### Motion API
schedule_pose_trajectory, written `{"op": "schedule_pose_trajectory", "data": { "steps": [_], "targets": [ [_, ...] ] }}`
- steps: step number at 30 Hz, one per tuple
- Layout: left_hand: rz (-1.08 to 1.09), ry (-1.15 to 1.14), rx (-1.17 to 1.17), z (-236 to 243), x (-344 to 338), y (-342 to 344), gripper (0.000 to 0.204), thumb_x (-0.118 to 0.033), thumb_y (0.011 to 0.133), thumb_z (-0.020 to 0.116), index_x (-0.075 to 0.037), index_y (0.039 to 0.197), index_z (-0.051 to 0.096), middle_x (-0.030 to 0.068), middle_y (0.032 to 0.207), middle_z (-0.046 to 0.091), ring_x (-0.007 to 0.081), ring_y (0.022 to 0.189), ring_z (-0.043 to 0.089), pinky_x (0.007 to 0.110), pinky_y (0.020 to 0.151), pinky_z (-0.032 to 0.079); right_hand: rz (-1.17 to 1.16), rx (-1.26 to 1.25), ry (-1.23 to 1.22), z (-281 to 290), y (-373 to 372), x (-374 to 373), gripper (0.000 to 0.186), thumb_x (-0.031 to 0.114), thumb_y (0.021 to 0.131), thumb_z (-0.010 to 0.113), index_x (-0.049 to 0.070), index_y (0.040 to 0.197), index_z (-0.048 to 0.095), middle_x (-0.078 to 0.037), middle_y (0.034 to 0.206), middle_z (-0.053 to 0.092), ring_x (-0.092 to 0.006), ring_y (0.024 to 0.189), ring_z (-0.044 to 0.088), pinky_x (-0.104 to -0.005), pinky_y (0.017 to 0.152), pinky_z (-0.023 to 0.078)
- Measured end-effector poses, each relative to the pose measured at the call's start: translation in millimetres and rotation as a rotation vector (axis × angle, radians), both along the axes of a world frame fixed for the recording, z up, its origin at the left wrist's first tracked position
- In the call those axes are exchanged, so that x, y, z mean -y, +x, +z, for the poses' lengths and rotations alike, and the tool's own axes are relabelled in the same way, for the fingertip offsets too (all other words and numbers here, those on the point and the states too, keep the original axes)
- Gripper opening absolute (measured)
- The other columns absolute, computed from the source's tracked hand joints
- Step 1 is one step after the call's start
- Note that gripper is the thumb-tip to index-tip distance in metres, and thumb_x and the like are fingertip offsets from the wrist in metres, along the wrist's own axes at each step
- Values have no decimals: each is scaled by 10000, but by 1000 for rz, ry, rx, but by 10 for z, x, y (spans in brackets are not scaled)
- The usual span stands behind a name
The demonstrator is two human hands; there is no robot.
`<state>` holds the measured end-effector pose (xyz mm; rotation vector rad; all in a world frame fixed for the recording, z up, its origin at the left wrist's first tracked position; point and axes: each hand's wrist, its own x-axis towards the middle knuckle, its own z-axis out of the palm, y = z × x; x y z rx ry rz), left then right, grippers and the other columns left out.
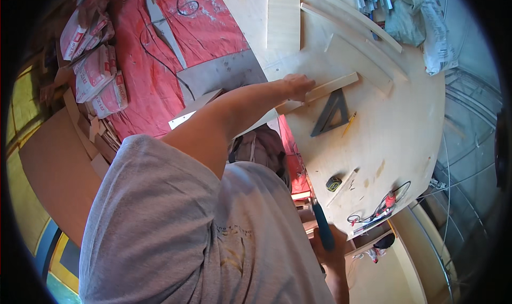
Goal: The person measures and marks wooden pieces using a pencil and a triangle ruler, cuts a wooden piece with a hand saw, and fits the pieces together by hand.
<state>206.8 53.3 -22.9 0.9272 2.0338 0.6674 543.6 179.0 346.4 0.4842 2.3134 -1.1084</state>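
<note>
The pale, narrow wooden strip point(338, 84) lies on the light plywood bench point(376, 154), just above the black triangular set square point(330, 116). Its long axis slants, its bare end pointing up and right past the set square's tip; whether strip and tip touch cannot be told. The left hand point(298, 86) grips the strip's other end, up and left of the set square, knuckles uppermost, the bare arm stretched long and nearly straight from the shoulder.

Well below the set square, the right hand point(336, 250) is wrapped around a long teal tool handle point(323, 226), which points up and slightly left; the forearm rises from the lower edge. A thin yellow pencil point(350, 124) lies just right of the set square, slanting up and right.
</note>
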Motion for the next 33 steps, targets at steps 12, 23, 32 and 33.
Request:
{"op": "schedule_pose_trajectory", "data": {
  "steps": [12, 23, 32, 33],
  "targets": [
    [17, -23, -39, -60, -47, 40, 628, -322, 730, 932, -112, 1258, 665, 168, 1084, 756, 405, 1044, 734, 530, 839, 585, 32, -227, -29, -1893, -1160, 606, 198, 174, 939, 745, 47, 860, 615, -210, 691, 639, -449, 679, 672, -493, 592, 514],
    [22, -18, -6, 123, -9, -16, 592, -331, 734, 944, -85, 1201, 674, 196, 1049, 754, 412, 1024, 740, 538, 819, 587, 24, -20, -15, -31, -133, 27, 59, 92, 923, 716, 74, 962, 756, -140, 717, 690, -358, 636, 710, -421, 579, 548],
    [4, -72, 73, 13, -27, -1, 610, -309, 757, 920, -92, 1260, 652, 162, 1083, 755, 406, 1047, 733, 532, 810, 573, 66, -352, -3, -1920, -1068, 527, 204, 191, 938, 758, 69, 837, 629, -185, 681, 651, -417, 638, 683, -475, 577, 523],
    [10, -73, 73, 0, -14, 2, 610, -309, 757, 920, -92, 1260, 652, 162, 1083, 755, 406, 1047, 733, 532, 810, 573, 52, -275, 2, -1705, -913, 441, 195, 186, 931, 763, 63, 844, 639, -189, 690, 654, -416, 638, 684, -472, 581, 525]
  ]
}}
